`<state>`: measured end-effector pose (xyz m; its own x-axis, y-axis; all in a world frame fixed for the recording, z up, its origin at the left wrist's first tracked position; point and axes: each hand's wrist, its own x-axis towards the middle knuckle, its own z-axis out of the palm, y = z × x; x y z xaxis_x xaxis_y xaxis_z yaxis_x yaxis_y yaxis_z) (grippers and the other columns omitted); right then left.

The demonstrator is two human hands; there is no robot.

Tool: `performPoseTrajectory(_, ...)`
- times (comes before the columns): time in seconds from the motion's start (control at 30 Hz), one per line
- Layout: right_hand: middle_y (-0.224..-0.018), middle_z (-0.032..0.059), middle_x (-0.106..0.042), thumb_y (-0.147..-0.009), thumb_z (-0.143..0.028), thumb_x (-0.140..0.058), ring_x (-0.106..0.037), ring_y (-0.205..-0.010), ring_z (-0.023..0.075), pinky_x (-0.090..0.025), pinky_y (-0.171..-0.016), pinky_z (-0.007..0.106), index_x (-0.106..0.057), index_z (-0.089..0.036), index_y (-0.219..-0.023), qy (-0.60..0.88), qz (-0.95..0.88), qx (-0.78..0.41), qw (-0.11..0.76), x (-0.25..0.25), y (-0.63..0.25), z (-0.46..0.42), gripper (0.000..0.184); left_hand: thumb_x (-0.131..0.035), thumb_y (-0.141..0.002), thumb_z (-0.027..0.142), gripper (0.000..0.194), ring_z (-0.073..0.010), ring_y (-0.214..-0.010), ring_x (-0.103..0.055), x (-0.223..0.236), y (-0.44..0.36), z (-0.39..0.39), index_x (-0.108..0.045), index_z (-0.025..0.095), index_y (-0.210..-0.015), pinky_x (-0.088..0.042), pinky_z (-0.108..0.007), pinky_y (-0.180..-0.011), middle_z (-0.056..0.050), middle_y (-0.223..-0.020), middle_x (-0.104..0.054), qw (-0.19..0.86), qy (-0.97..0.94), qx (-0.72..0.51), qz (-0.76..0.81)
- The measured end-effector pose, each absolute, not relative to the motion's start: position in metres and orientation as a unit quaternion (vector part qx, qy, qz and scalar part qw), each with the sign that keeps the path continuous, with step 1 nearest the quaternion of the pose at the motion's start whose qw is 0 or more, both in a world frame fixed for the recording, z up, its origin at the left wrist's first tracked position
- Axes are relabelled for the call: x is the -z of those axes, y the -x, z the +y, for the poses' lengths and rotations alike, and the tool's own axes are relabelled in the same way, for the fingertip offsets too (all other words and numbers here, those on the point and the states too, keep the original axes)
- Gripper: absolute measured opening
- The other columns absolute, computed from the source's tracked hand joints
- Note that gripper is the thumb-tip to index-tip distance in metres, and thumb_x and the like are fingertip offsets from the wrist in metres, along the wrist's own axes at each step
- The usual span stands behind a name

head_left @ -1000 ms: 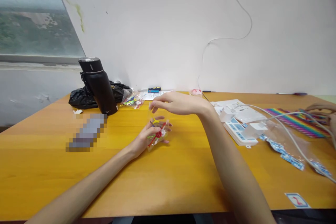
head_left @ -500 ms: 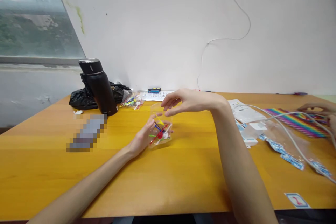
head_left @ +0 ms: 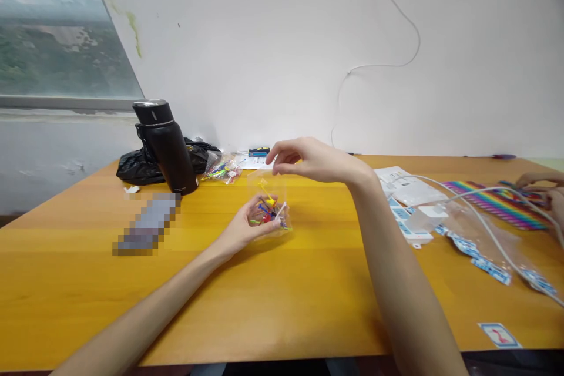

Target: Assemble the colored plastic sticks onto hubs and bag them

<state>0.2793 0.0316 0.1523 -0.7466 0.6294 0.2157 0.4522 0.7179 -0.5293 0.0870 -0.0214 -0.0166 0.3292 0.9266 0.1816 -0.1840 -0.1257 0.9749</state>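
Note:
My left hand [head_left: 247, 224] is closed around the lower part of a clear plastic bag [head_left: 287, 189]. Inside the bag show several small plastic pieces [head_left: 269, 204] in yellow, blue, red, white and green. The bag stands upright just over the table, its top edge reaching toward my right hand [head_left: 304, 158]. That hand hovers above the bag with bent fingers and a gap between thumb and forefinger. Nothing visible lies in the gap; whether the fingertips touch the bag's edge is hard to make out.
A black bottle [head_left: 165, 147] stands at the left before a black plastic bag [head_left: 136, 165]. Behind my hands lie another bag of coloured pieces [head_left: 224, 170] and a screwdriver [head_left: 259, 152]. To the right are packaging [head_left: 409, 185], a white cable [head_left: 480, 217] and another person's hands [head_left: 544, 182] near rainbow-coloured sticks [head_left: 489, 200].
My right hand has risen slightly and shifted a little left. My left thumb has come round across the front of the bag, and the bag has turned in that hand.

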Motion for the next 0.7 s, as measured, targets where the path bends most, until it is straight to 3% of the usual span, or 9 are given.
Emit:
performPoseTrajectory(0.13,-0.123,0.0066,-0.069,-0.100,-0.037,-0.051,-0.065,-0.104,0.0173,-0.049,-0.090,0.030,-0.066,-0.021,-0.116,0.315,-0.855,-0.221,0.347,-0.142,-0.277,0.032,0.027,-0.079,-0.084,0.036,0.046,-0.0316,-0.112,-0.070,0.025,-0.087,-0.016,-0.059,0.019,-0.122,-0.050,-0.051,-0.103,-0.014,-0.126,-0.071,0.628,-0.500,-0.505,0.319)
performPoseTrajectory(0.23,-0.128,0.0093,-0.065,-0.102,-0.046,-0.046,-0.063,-0.109,0.0181,-0.047,-0.096,0.033,-0.060,-0.021,-0.124,0.356,-0.793,-0.230,0.439,-0.107,-0.277,0.032,0.036,-0.080,-0.082,0.035,0.048,-0.0309,-0.116,-0.068,0.031,-0.087,-0.013,-0.057,0.020,-0.121,-0.049,-0.050,-0.105,-0.013,-0.123,-0.073,0.635,-0.484,-0.511,0.318)
performPoseTrajectory(0.4,-0.128,0.0092,-0.064,-0.093,-0.050,-0.063,-0.065,-0.104,0.0193,-0.052,-0.090,0.032,-0.062,-0.021,-0.120,0.372,-0.756,-0.397,0.363,-0.021,-0.287,0.018,0.039,-0.083,-0.078,0.035,0.049,-0.0275,-0.117,-0.066,0.034,-0.088,-0.014,-0.061,0.018,-0.119,-0.048,-0.042,-0.106,-0.010,-0.125,-0.070,0.580,-0.546,-0.483,0.363)
performPoseTrajectory(0.53,-0.106,0.0066,-0.072,-0.092,-0.046,-0.065,-0.065,-0.091,0.0188,-0.051,-0.080,0.030,-0.070,-0.019,-0.103,0.383,-0.747,-0.388,0.379,0.013,-0.293,0.011,0.029,-0.085,-0.074,0.039,0.053,-0.0295,-0.116,-0.064,0.037,-0.089,-0.011,-0.062,0.018,-0.117,-0.047,-0.043,-0.105,-0.010,-0.124,-0.068,0.544,-0.572,-0.467,0.399)
performPoseTrajectory(0.7,-0.100,0.0057,-0.071,-0.091,-0.044,-0.067,-0.064,-0.093,0.0193,-0.049,-0.080,0.029,-0.070,-0.018,-0.098,0.372,-0.726,-0.385,0.431,0.016,-0.288,0.014,0.027,-0.087,-0.071,0.041,0.065,-0.0305,-0.119,-0.063,0.041,-0.086,-0.007,-0.057,0.020,-0.125,-0.045,-0.046,-0.107,-0.012,-0.129,-0.066,0.527,-0.583,-0.457,0.416)
